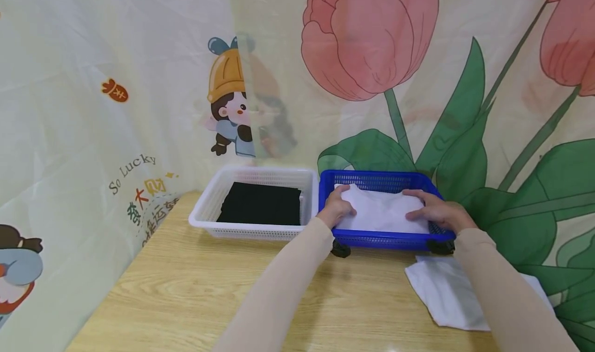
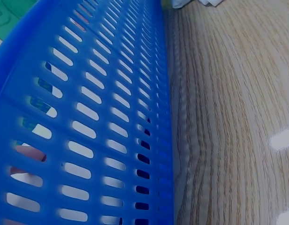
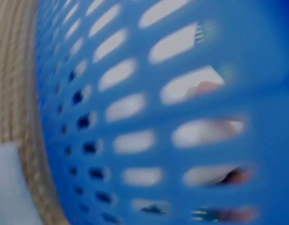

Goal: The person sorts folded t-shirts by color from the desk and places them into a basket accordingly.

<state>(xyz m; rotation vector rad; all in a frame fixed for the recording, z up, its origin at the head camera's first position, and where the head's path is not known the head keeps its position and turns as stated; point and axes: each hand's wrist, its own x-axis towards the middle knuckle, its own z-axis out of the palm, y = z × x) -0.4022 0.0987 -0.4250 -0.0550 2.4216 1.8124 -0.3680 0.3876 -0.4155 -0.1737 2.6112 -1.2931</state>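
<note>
A person's two hands, in long pale sleeves [image 1: 279, 290], reach into a blue slotted basket [image 1: 372, 235] on a wood-grain table [image 1: 186, 290]; inside the basket lies a white cloth [image 1: 381, 207], laid out flat. The left hand [image 1: 335, 207] holds the cloth's left end and the right hand [image 1: 439, 211] its right end; each grip is closed on the cloth, thumb on the near part and fingers toward the far edge. Just beside the blue basket, on the person's left, stands a white basket [image 1: 253, 229] with a folded black cloth [image 1: 260, 205] in it; near the right forearm, a second white cloth [image 1: 446, 295] lies on the table, partly covered by that arm. Behind everything hangs a pale printed backdrop [image 1: 288, 11], showing large pink tulips, green leaves, a cartoon figure in a yellow hat and the words "So Lucky". Both wrist views mostly show the blue basket's slotted side from outside; white fabric and bits of fingers show through the slots, and the right wrist view is blurred.
</note>
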